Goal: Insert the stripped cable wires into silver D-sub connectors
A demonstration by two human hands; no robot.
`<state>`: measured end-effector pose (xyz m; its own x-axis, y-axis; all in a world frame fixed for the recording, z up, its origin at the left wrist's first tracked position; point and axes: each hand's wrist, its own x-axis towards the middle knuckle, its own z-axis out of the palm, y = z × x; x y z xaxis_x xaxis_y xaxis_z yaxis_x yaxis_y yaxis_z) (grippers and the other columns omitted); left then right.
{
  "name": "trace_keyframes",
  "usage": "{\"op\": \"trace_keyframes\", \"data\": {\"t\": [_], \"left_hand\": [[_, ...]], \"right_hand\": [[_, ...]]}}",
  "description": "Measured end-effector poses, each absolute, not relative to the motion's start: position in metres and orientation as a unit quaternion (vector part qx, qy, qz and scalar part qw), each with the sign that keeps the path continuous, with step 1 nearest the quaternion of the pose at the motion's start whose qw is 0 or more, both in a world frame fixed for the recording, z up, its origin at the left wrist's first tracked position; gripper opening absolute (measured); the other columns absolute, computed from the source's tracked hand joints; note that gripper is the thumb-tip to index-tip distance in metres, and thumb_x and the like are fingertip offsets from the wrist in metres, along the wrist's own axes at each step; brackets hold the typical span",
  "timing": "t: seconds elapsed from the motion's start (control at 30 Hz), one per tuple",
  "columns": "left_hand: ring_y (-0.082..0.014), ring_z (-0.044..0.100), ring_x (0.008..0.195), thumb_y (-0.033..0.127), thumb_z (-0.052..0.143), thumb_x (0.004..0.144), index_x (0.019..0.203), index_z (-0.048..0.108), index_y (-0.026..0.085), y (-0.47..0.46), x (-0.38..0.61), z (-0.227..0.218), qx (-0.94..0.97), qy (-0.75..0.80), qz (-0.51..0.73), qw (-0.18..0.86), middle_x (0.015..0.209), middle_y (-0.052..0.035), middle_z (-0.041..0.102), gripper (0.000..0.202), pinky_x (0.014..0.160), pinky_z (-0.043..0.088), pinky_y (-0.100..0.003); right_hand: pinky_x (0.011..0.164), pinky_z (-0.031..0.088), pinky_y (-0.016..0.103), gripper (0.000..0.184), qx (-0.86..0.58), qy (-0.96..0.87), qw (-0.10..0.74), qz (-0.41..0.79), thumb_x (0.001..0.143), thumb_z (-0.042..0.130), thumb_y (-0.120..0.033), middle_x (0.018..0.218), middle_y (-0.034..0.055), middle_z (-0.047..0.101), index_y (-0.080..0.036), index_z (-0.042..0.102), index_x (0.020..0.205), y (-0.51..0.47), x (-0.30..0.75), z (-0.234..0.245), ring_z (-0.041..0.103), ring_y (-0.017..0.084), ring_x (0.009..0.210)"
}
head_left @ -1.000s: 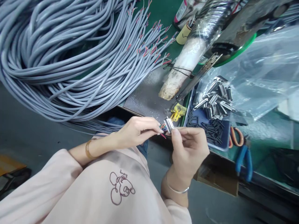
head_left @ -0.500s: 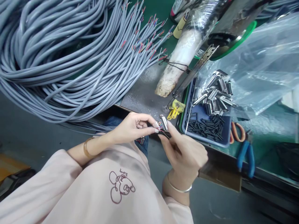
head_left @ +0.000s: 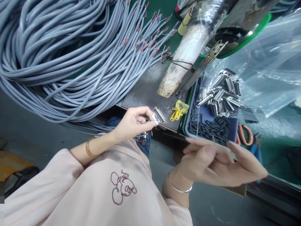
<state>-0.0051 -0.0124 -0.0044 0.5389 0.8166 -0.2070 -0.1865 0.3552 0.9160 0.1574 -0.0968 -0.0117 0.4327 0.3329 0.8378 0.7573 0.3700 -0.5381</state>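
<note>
Pinching at its fingertips the coloured wires behind a metal connector, the left hand sits near the middle of the frame, thumb and forefinger pressed together. The connector lies just beyond those two fingertips, to their right and slightly above, tilted so that its long side slopes down to the right. It shows against the near edge of a dark plate; whether it touches the plate, I cannot tell. Yellow clips lie just right of it.

The right hand, in the lower right, is well apart from the connector, its fingers spread and somewhat blurred; I cannot tell whether anything thin rests among them. Its upper fingers overlap the near rim of a blue tray, which holds short black tubes with a heap of metal connectors above them. Orange handles show just right of the tray. Grey cables fill the upper left, their stripped ends pointing toward the upper middle.
</note>
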Motion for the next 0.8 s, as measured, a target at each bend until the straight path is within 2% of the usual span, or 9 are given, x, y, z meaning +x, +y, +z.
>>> {"op": "trace_keyframes", "data": {"t": [0.1,0.17,0.23,0.37,0.5,0.8], "left_hand": [[-0.0014,0.04,0.045,0.02,0.077,0.069,0.072,0.061,0.014,-0.012,-0.005,-0.003,0.46,0.355,0.325,0.746,0.065,0.0019,0.061,0.018,0.042,0.029,-0.016],[-0.0013,0.038,0.045,0.02,0.076,0.07,0.073,0.059,0.015,-0.011,-0.004,-0.002,0.462,0.36,0.322,0.744,0.064,0.0025,0.059,0.018,0.042,0.028,-0.016],[-0.0011,0.035,0.044,0.021,0.075,0.071,0.072,0.058,0.015,-0.01,-0.002,-0.001,0.466,0.361,0.328,0.738,0.064,0.0029,0.058,0.018,0.042,0.025,-0.017],[-0.002,0.031,0.046,0.021,0.074,0.071,0.071,0.056,0.017,-0.007,0.006,-0.003,0.483,0.377,0.367,0.7,0.065,0.0031,0.056,0.018,0.042,0.023,-0.02],[-0.0051,0.037,0.05,0.021,0.073,0.072,0.072,0.057,0.018,-0.005,0.012,-0.006,0.514,0.395,0.399,0.649,0.062,0.0033,0.052,0.016,0.046,0.027,-0.021],[-0.0061,0.043,0.054,0.017,0.067,0.076,0.073,0.057,0.018,-0.004,0.016,-0.004,0.572,0.404,0.406,0.587,0.067,0.0019,0.057,0.011,0.05,0.032,-0.021]], "right_hand": [[0.055,0.061,0.026,0.023,-0.592,-0.551,0.583,-0.08,0.092,0.068,-0.013,0.091,0.0,0.079,-0.023,0.07,0.113,-0.096,0.153,-0.016,0.078,0.017,0.07],[0.069,0.065,0.028,0.015,-0.608,-0.585,0.535,-0.038,0.09,0.071,-0.011,0.095,0.0017,0.081,-0.02,0.069,0.102,-0.095,0.151,-0.02,0.08,0.018,0.082],[0.074,0.066,0.027,0.014,-0.605,-0.613,0.508,-0.007,0.088,0.073,-0.012,0.102,0.0034,0.081,-0.021,0.067,0.097,-0.092,0.15,-0.024,0.079,0.018,0.092],[0.078,0.065,0.028,0.013,-0.597,-0.625,0.501,-0.027,0.088,0.071,-0.012,0.105,0.0042,0.08,-0.022,0.063,0.091,-0.082,0.148,-0.028,0.079,0.017,0.094],[0.078,0.065,0.029,0.016,-0.587,-0.636,0.492,-0.096,0.088,0.07,-0.011,0.103,0.0041,0.081,-0.023,0.06,0.089,-0.075,0.147,-0.026,0.079,0.017,0.09],[0.081,0.065,0.031,0.015,-0.584,-0.63,0.5,-0.107,0.088,0.071,-0.011,0.102,0.0031,0.081,-0.023,0.063,0.093,-0.069,0.15,-0.026,0.079,0.018,0.091]]}}
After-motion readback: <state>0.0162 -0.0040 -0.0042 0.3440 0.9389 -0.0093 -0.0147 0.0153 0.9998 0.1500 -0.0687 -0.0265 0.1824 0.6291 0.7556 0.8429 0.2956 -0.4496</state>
